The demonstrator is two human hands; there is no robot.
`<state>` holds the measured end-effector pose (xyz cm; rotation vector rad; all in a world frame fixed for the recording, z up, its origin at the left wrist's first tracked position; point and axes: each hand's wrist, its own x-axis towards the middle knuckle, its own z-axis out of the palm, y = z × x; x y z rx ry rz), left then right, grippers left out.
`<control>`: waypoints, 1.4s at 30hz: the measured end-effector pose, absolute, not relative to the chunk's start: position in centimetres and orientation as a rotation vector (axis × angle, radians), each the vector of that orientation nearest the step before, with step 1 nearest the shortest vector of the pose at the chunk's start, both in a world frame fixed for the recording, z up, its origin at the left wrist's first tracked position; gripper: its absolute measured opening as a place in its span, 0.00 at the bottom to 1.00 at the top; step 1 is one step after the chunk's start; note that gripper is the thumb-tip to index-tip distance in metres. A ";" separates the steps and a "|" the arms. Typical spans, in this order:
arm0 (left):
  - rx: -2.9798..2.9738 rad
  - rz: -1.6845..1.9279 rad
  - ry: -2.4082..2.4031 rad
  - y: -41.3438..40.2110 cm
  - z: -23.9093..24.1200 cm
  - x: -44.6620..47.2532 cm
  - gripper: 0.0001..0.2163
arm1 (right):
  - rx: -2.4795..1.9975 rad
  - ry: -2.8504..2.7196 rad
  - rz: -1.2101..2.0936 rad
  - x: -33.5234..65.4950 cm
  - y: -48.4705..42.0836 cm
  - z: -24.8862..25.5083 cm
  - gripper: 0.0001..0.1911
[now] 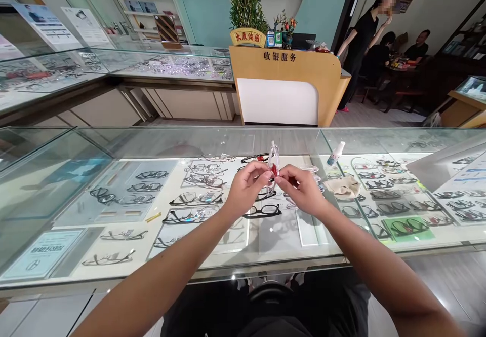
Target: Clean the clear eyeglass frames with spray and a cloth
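The left hand (246, 187) is found closed to a pinch, thumb and forefinger brought together on the lower part of a clear frame (274, 155), with the remaining fingers curled in. The right hand (304, 190) is likewise closed to a fingertip pinch, applied to the same frame at a small red part (275, 170) lying between the two hands. The frame is held upright and edge-on to the camera, raised just above the glass top of the counter (76, 282) and near its middle. The two-handed fingertip grip is judged to steady the frame and to keep the fingers off the lens area; whether lenses are fitted cannot be told. Under the glass, spectacles are laid flat in rows on trays, a black pair (262, 210) lying directly below the hands. This even, flat spacing is judged to serve display. To the right of the hands a cloth (343, 186) and a tilted spray bottle (336, 153) appear to rest on the glass top, near the right hand. Beyond the counter a desk (284, 81) is noted, bearing a plant (246, 2). A person in black (360, 38) is seen standing at its right end, with others seated behind, all well apart from the hands.
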<state>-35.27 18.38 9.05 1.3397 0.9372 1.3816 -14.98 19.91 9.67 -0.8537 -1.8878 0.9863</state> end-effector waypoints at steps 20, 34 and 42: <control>1.424 1.403 1.083 20.1 9.4 -37.2 0.22 | -1.104 -1.639 0.173 -12.4 21.3 11.1 0.16; 1.479 1.368 1.027 19.3 8.5 -36.3 0.17 | -0.822 -2.110 -0.336 -14.3 20.7 9.1 0.16; 1.303 1.468 1.089 19.4 9.0 -36.5 0.22 | -0.883 -2.067 -0.288 -14.0 21.3 8.8 0.09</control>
